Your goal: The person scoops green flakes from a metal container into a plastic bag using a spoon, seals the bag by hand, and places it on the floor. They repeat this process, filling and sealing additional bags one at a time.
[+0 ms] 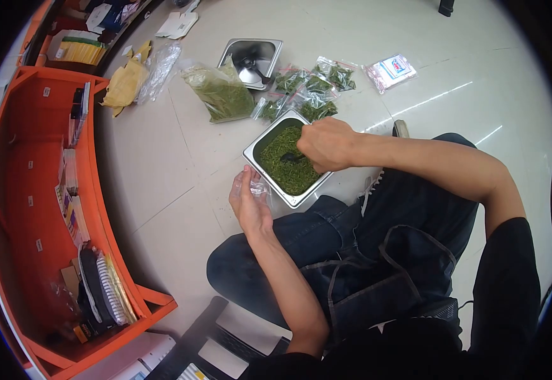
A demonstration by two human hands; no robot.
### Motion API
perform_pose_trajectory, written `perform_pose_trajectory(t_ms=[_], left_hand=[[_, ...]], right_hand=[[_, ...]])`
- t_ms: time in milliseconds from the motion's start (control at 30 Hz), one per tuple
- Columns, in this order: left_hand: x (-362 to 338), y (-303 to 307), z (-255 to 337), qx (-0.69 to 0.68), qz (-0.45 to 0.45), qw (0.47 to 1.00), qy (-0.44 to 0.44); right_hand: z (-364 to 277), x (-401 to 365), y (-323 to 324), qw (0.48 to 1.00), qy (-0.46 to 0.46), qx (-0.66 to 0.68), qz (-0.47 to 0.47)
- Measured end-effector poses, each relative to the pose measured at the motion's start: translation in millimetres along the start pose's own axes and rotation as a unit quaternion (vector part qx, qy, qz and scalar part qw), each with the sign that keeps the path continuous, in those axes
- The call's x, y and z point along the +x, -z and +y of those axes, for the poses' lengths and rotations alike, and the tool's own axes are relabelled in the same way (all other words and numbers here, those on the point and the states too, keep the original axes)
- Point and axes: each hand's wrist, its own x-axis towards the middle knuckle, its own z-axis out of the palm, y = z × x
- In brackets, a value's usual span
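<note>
A metal tray [248,152] full of chopped green herb stands on the floor before my crossed legs. My right hand [327,144] is closed at its right side, gripping a black spoon [290,158] whose bowl rests in the herb. Beside the tray's left edge, my left hand [250,202] holds a clear plastic bag [260,190], partly hidden by the fingers. Small filled zip bags [317,85] lie just beyond the tray. Left of them stands a large clear bag of green herb [219,92].
An empty metal tray [265,48] with a black utensil lies at the back. A packet [391,71] lies at the back right. Yellow packaging [126,82] and clear plastic [159,69] lie at the left, near an orange shelf [108,190]. A black rack is at the bottom.
</note>
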Motion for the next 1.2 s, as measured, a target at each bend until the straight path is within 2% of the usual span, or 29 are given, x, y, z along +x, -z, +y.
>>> perform_pose_trajectory(t_ms=[67, 100, 167, 300, 367, 400, 467, 600, 667, 767, 1200], left_hand=[[1.3, 1.2, -0.8, -0.002, -0.007, 1.0, -0.001], [0.8, 0.7, 0.2, -0.005, -0.013, 1.0, 0.0], [-0.8, 0.6, 1.1, -0.005, -0.015, 1.0, 0.003], [-1.7, 0.7, 1.2, -0.003, -0.018, 1.0, -0.001], [-2.6, -0.1, 1.4, -0.002, -0.017, 1.0, -0.002], [-2.9, -0.4, 1.7, -0.001, -0.016, 1.0, -0.003], [-2.1, 0.9, 1.4, -0.003, -0.017, 1.0, -0.003], [-2.8, 0.2, 2.8, -0.001, -0.001, 1.0, 0.002], [-1.2, 0.6, 1.2, -0.005, 0.018, 1.0, 0.001], [-3.4, -2.0, 3.7, 0.001, 0.04, 0.999, 0.0], [-7.3, -4.6, 7.4, 0.011, 0.043, 0.999, 0.005]], right_hand=[[4.6, 5.1, 3.0, 0.996, -0.059, 0.066, -0.031], [6.8, 5.6, 0.3, 0.995, -0.06, 0.067, -0.03], [10.9, 6.9, -8.8, 0.987, -0.06, 0.134, 0.06], [30.4, 19.2, -17.1, 0.977, -0.116, 0.17, 0.048], [53.4, 32.5, -27.0, 0.951, -0.137, 0.269, -0.07], [58.9, 34.1, -29.6, 0.951, -0.138, 0.269, -0.07], [69.7, 35.7, -36.3, 0.915, -0.13, 0.377, -0.055], [88.3, 40.3, -39.2, 0.908, -0.125, 0.392, -0.077], [98.6, 40.0, -37.7, 0.893, -0.075, 0.437, -0.078], [105.5, 36.5, -27.5, 0.893, -0.06, 0.439, -0.081], [120.5, 39.2, -34.0, 0.904, -0.089, 0.408, -0.089]])
